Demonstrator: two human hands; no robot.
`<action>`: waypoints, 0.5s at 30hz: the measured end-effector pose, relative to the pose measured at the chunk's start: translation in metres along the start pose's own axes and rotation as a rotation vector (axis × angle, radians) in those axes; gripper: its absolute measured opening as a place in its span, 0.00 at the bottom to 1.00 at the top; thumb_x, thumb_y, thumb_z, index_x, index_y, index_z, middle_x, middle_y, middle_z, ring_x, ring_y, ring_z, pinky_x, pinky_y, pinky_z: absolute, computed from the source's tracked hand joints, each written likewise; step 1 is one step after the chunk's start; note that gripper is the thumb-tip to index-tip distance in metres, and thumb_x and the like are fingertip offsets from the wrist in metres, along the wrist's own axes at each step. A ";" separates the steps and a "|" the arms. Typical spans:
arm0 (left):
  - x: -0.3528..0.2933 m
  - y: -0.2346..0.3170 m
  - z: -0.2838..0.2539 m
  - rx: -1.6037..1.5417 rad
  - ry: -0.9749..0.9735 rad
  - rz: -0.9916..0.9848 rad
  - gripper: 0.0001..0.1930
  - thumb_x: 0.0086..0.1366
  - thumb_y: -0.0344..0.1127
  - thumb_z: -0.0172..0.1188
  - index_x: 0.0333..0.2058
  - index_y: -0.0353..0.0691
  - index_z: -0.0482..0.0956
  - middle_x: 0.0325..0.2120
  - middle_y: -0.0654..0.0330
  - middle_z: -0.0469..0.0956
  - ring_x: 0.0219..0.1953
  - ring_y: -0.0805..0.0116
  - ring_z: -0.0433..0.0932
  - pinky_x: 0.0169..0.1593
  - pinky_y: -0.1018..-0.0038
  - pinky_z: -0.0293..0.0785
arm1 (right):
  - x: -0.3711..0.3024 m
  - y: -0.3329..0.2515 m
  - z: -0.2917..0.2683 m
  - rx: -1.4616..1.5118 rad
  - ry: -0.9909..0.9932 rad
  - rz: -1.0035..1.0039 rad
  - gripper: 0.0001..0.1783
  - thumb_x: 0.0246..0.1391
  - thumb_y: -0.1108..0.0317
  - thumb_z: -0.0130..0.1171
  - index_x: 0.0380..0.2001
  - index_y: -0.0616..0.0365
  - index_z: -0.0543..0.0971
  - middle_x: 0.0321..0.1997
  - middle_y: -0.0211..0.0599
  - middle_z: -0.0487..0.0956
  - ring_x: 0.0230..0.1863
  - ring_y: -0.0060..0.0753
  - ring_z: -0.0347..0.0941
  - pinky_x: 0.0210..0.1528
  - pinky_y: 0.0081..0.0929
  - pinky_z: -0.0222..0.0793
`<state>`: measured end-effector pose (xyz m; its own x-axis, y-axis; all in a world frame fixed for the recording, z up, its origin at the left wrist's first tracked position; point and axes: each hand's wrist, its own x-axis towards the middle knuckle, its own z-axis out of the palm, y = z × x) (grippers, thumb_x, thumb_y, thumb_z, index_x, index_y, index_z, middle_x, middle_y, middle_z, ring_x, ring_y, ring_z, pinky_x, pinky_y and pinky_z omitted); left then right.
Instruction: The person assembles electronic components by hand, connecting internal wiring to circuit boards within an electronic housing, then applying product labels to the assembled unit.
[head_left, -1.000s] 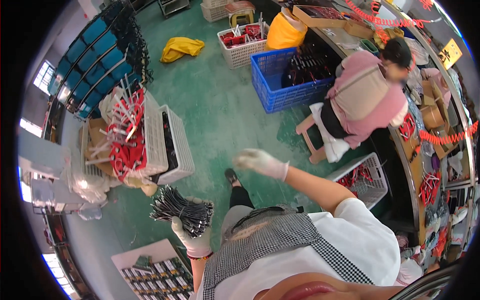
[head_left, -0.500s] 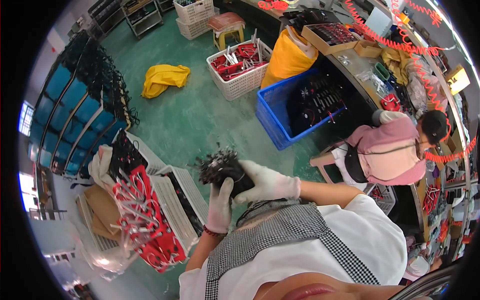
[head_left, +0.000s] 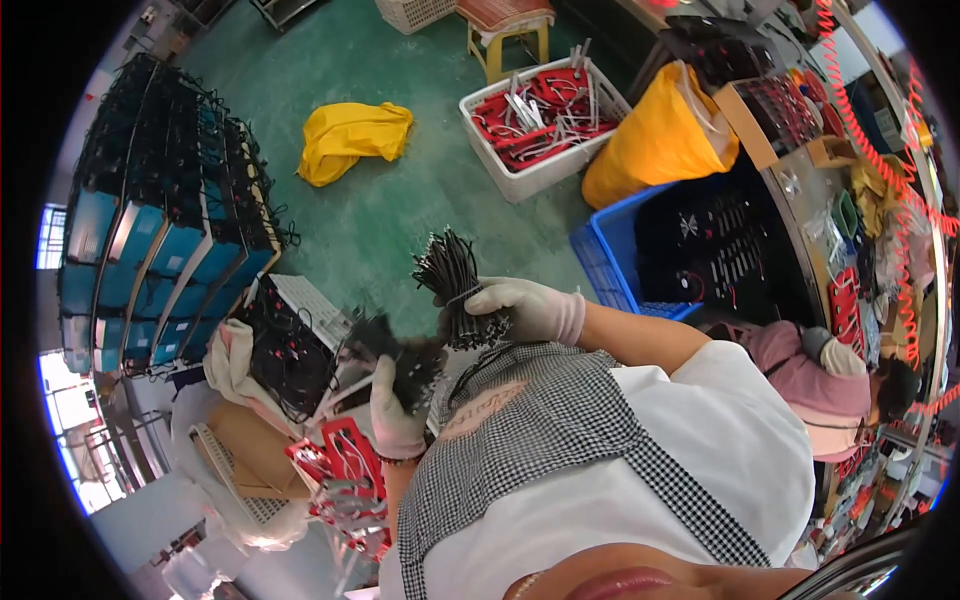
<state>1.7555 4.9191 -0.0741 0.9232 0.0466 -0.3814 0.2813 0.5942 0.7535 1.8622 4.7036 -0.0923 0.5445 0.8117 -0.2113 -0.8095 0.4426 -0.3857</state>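
Cables (head_left: pixel 447 266) mid-frame fill my right hand (head_left: pixel 525 307); gripping midway probably limits splaying. Lower, my left hand (head_left: pixel 395 412) holds a blurred dark bunch (head_left: pixel 416 372).

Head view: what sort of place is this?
Probably a factory assembly workshop: a crate of red parts, red coiled hoses near a workbench, and a black cable bundle in the right hand.

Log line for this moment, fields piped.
left hand: holds dark bunch, blurred | right hand: holds black cord bundle | floor: yellow cloth, white basket of red parts
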 end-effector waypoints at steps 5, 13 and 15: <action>0.112 0.068 -0.059 -0.325 0.075 0.053 0.16 0.67 0.46 0.55 0.45 0.40 0.74 0.33 0.61 0.78 0.38 0.61 0.77 0.53 0.55 0.71 | 0.121 -0.064 -0.027 0.151 0.088 0.048 0.21 0.57 0.63 0.57 0.50 0.65 0.72 0.42 0.44 0.79 0.44 0.38 0.77 0.52 0.37 0.72; 0.369 0.207 -0.047 0.098 -0.036 -0.011 0.14 0.68 0.38 0.54 0.48 0.40 0.74 0.34 0.61 0.77 0.40 0.66 0.77 0.50 0.60 0.73 | 0.270 -0.190 -0.042 0.202 0.275 -0.209 0.22 0.58 0.63 0.56 0.50 0.67 0.72 0.38 0.46 0.79 0.42 0.39 0.77 0.51 0.39 0.73; 0.430 0.231 -0.027 0.202 -0.087 -0.045 0.19 0.67 0.38 0.55 0.52 0.34 0.70 0.36 0.56 0.78 0.42 0.61 0.79 0.51 0.63 0.74 | 0.289 -0.231 -0.038 0.200 0.302 -0.256 0.22 0.58 0.62 0.56 0.50 0.67 0.72 0.38 0.46 0.79 0.42 0.40 0.77 0.51 0.39 0.73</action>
<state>2.2102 5.0978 -0.0785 0.9253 -0.0510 -0.3757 0.3611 0.4212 0.8320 2.2149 4.8220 -0.0985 0.7488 0.5318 -0.3956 -0.6504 0.7042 -0.2845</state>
